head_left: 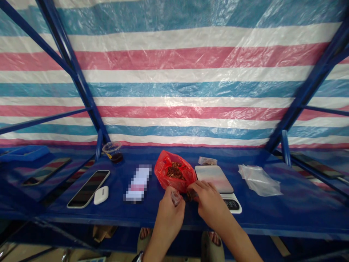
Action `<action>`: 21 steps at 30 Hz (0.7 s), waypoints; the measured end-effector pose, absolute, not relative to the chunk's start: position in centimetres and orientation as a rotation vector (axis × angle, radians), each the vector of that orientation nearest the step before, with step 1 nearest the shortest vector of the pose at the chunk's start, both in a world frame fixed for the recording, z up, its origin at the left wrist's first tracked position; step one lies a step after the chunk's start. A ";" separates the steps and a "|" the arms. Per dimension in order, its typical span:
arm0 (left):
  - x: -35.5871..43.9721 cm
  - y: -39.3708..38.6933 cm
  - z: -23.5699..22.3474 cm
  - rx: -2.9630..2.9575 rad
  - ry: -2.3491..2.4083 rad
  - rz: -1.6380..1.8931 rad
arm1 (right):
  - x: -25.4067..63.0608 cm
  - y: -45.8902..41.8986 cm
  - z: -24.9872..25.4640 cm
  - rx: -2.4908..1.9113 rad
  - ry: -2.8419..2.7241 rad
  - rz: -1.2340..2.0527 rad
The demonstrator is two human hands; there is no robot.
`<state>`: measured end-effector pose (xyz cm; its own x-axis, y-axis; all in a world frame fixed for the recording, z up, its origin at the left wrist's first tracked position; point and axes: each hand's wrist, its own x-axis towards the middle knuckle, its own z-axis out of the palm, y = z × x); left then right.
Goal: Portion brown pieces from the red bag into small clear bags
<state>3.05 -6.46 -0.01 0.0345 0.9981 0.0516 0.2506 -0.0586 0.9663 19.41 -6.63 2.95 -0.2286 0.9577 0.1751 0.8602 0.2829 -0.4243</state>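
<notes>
My left hand (168, 214) curls, thumb and fingers pinched on a small clear plastic packet (176, 198). My right hand (209, 203) pinches a small dark piece (192, 194), too shaded to identify. The two hands nearly touch just in front of a red plastic bag (174, 183), its thin, crinkled mouth gaping around dried reddish-brown flakes (175, 171). Risks, as I judge them: the bag sits loose on the glossy blue tabletop (272, 211), so a knuckle could tip it and spill flakes; the slick packet could slip from my pinch. Under my right hand stands a digital kitchen scale (214, 179), its smooth platform mirroring the stripes, where a dropped crumb could land. Beyond it lie a small filled clear pouch (207, 161) and a crumpled clear plastic bag (259, 180); well left, a phone (88, 189) and a white earbud case (100, 195).
</notes>
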 end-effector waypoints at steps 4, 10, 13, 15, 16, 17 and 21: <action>3.5 -6.5 -0.4 1.377 1.331 1.056 | 19.4 -6.9 2.7 -1.630 -2.192 0.311; 4.5 -5.9 -1.7 1.157 1.293 1.158 | 18.9 -7.2 2.4 -1.596 -2.175 0.307; 4.6 -5.6 -2.1 1.071 1.280 1.200 | 18.8 -7.2 2.3 -1.566 -2.127 0.355; 4.5 -5.5 -1.9 1.057 1.265 1.223 | 18.8 -7.2 2.2 -1.540 -2.078 0.399; 4.5 -5.4 -1.6 1.063 1.257 1.246 | 18.8 -7.1 2.2 -1.528 -2.048 0.424; 4.3 -5.4 -1.2 1.079 1.249 1.274 | 18.8 -7.1 2.1 -1.515 -2.013 0.448; 3.5 -5.3 1.0 1.262 1.226 1.412 | 18.9 -6.6 2.0 -1.439 -1.840 0.565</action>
<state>3.55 -5.35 0.99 -0.1222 0.9809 0.1511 0.0120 -0.1508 0.9885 18.88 -6.61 1.98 -0.1160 0.9557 0.2706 0.6395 0.2803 -0.7158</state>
